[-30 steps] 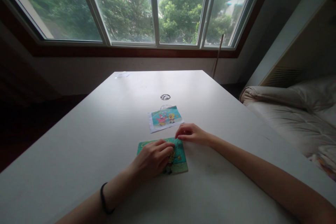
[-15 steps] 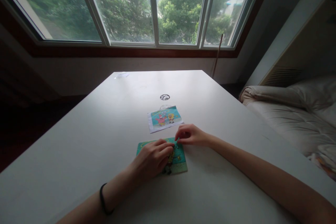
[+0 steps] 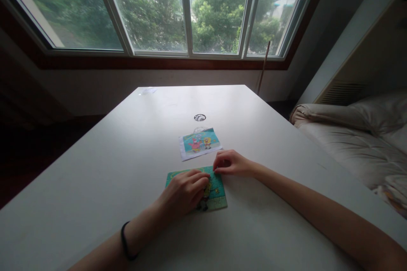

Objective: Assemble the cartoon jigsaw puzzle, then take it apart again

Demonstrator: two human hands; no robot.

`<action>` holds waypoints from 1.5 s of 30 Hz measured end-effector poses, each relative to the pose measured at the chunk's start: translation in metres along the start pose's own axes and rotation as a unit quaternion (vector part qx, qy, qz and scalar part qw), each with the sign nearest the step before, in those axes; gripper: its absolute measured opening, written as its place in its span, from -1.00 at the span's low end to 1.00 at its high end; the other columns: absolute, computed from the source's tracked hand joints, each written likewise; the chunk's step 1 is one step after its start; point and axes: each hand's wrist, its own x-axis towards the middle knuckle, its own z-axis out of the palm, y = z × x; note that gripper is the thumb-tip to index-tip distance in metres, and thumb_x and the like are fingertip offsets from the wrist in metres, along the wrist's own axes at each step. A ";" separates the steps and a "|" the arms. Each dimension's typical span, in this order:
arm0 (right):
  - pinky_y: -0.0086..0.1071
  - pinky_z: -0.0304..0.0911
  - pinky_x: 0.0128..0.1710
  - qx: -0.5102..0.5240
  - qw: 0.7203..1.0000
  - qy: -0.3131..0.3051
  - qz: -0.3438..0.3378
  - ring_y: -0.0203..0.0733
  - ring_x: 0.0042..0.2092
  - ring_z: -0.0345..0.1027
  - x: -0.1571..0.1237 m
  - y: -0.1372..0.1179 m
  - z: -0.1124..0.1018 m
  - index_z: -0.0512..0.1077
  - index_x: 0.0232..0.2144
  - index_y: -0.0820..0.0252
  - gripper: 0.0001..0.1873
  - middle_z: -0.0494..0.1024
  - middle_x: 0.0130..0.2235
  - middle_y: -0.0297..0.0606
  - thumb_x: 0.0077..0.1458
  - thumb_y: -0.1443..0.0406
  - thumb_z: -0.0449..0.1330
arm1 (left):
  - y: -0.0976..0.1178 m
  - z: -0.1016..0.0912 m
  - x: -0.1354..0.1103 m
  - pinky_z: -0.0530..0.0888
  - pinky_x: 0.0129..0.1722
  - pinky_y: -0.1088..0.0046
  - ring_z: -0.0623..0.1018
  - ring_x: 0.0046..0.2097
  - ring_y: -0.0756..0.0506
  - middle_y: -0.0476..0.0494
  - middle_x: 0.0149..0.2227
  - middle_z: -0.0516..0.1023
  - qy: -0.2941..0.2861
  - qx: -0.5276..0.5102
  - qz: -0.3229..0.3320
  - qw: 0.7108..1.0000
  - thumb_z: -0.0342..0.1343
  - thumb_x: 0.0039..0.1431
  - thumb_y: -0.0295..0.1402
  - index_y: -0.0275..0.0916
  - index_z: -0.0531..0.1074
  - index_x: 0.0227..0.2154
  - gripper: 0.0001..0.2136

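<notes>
A teal and green jigsaw puzzle [image 3: 219,190] with a yellow cartoon figure lies flat on the white table near me. My left hand [image 3: 189,184], a black band round its wrist, rests palm down over the puzzle's left and middle part, fingers lying on the surface and hiding much of the picture. At the puzzle's upper right corner is my right hand [image 3: 230,163], thumb and fingertips pinched together on the edge. Any loose piece between those fingertips is hidden. Just beyond the puzzle lies a white-bordered picture sheet [image 3: 200,142] with pink and yellow cartoon figures.
Behind the picture sheet, the white table [image 3: 111,156] has a round hole-like insert [image 3: 199,117]. A bit of clear plastic [image 3: 147,91] lies at its far left corner. A padded light-coloured seat or bed [image 3: 343,139] stands to the right, and a thin stick [image 3: 263,67] leans by the window.
My right fingertips have shifted very slightly right along the puzzle's corner. The left fingertips have drawn back a little; the puzzle and picture sheet lie almost exactly as before.
</notes>
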 end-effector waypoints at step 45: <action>-0.55 0.13 -0.50 -0.046 0.999 0.016 -0.010 -0.40 -0.47 0.16 0.000 -0.001 0.004 0.43 -0.50 0.30 -0.98 0.33 -0.48 -0.36 -0.11 0.42 0.18 | 0.000 -0.001 0.006 0.45 -0.20 0.39 0.41 -0.17 -0.10 -0.13 -0.25 0.50 -0.024 -0.028 -0.007 0.999 -0.13 0.09 -0.54 -0.22 0.33 -0.19 -0.75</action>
